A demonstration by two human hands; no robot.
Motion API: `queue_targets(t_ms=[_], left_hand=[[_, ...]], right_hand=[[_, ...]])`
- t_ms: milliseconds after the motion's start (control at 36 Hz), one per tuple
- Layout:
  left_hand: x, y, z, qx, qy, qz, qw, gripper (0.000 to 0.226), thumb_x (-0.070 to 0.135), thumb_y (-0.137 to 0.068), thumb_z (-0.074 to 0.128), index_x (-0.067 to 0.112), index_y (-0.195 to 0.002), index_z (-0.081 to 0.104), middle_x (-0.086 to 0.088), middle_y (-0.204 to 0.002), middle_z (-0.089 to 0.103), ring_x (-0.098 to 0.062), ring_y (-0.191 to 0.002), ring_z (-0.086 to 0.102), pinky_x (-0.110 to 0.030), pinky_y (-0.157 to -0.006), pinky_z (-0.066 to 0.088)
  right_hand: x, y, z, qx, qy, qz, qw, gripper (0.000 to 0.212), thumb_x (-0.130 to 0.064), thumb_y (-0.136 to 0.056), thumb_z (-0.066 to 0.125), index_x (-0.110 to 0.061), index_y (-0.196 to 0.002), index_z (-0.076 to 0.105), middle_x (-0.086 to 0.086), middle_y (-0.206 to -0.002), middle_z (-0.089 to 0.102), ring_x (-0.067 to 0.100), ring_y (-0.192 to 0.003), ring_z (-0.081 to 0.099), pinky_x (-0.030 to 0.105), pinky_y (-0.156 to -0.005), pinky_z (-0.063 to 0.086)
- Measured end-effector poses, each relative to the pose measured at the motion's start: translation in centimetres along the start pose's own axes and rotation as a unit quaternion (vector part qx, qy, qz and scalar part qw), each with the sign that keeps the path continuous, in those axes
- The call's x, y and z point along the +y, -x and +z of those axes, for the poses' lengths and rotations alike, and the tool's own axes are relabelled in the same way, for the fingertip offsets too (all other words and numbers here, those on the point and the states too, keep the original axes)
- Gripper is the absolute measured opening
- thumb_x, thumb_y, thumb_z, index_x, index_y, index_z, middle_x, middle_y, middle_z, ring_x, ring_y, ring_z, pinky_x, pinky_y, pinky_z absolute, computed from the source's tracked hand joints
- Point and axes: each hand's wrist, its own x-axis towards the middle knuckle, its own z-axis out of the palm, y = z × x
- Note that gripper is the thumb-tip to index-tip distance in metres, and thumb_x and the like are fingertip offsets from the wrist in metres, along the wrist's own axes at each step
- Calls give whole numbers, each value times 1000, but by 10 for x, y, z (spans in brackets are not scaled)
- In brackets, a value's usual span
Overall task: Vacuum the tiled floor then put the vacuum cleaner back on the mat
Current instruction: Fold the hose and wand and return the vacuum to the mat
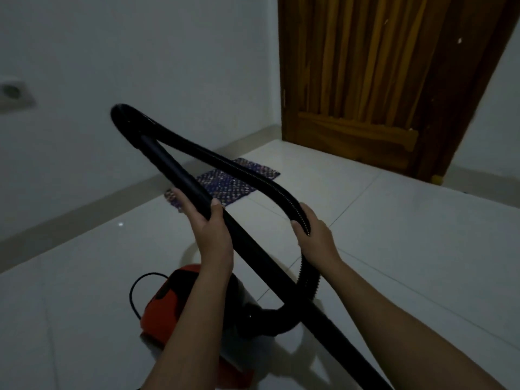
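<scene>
**Vacuum in hand, mat not yet reached**

The person stands on the tiled floor (394,235) with both hands on the machine's black parts. The left hand (209,229) is closed around the rigid wand (180,175), which slants from the handle bend at upper left down past the bottom right of the view; its floor end is out of sight. The right hand (315,232) is wrapped around the ribbed hose (253,175), which loops from the handle bend round to the vacuum cleaner (174,299). That red and black body sits on bare tiles just below the hands, its cord (135,291) curling at its left side.

The patterned mat (225,184) lies against the skirting along the floor's far edge, near the wooden door (380,80), well apart from the machine and with nothing on it.

Whether the vacuuming is finished cannot be read here; no dirt shows on the tiles. With the hose gathered up in both hands, this looks like packing up. What plainly remains is moving the body onto the mat.
</scene>
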Motion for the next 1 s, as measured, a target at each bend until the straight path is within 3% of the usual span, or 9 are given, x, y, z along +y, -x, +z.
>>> queue_targets(t_ms=[111, 250, 361, 444, 528, 611, 778, 917, 1000], left_hand=[[8, 21, 12, -22, -18, -10, 1000, 73, 15, -98, 47, 41, -148, 1, 5, -158, 16, -16, -142, 24, -41, -119, 22], [6, 39, 32, -45, -19, -7, 999, 73, 12, -99, 43, 36, -149, -4, 10, -159, 2, -5, -141, 15, -27, -116, 17], [-1, 48, 52, -64, -9, -14, 998, 73, 14, -99, 43, 39, -148, -5, 8, -160, 0, -13, -145, 16, -37, -120, 17], [-3, 57, 67, -93, 6, -17, 995, 74, 17, -99, 44, 47, -145, -6, 9, -160, 0, -20, -143, 24, -45, -119, 22], [-2, 66, 79, -121, 27, -18, 992, 74, 15, -99, 44, 46, -145, -6, 9, -160, 1, -15, -144, 19, -39, -118, 22], [-1, 68, 85, -146, 51, -21, 988, 75, 15, -99, 44, 49, -144, -5, 9, -159, 5, -16, -142, 25, -36, -115, 27], [1, 62, 85, -180, 40, -15, 983, 78, 19, -97, 48, 50, -143, -7, 3, -160, 7, -22, -142, 28, -40, -115, 30], [14, 52, 79, -216, 26, -16, 976, 89, 22, -88, 61, 51, -143, -3, -5, -146, 40, -22, -130, 46, -48, -110, 38], [24, 42, 72, -247, 16, -15, 969, 95, 8, -88, 63, 46, -145, -3, -4, -136, 49, -17, -118, 56, -47, -106, 43]], right_hand=[[6, 29, -24, 35, 19, -53, 998, 54, -33, -100, 44, -32, -150, 25, 8, -100, 51, -1, -76, 46, 6, -62, 33], [20, 45, -51, 65, 20, -95, 993, 56, -25, -99, 49, -29, -150, 26, 3, -96, 49, -3, -78, 49, 1, -67, 37], [33, 53, -74, 91, -20, -95, 991, 57, -17, -96, 54, -24, -148, 30, 0, -113, 51, -11, -96, 50, -6, -82, 32], [27, 56, -94, 83, -59, -89, 991, 62, -14, -92, 61, -25, -146, 34, -5, -129, 52, -7, -113, 50, 9, -98, 37], [10, 49, -114, 24, -102, -46, 993, 64, -5, -86, 67, -36, -133, 38, 3, -109, 60, 15, -95, 63, 27, -86, 53], [-2, 33, -122, -31, -171, 12, 985, 63, 7, -83, 63, -26, -130, 37, 17, -120, 55, 22, -96, 67, 29, -81, 55], [-29, 15, -120, -7, -147, 33, 989, 55, -36, -88, 64, -23, -135, 39, 4, -113, 63, 18, -85, 70, 35, -83, 53], [-45, 29, -116, -39, -64, -39, 996, 79, -64, -66, 69, -36, -131, 35, -14, -112, 55, 12, -101, 60, 25, -81, 49], [-50, 39, -116, -75, -26, -35, 996, 125, -67, -48, 80, -36, -148, 12, -10, -148, 33, 19, -131, 44, 38, -103, 45]])
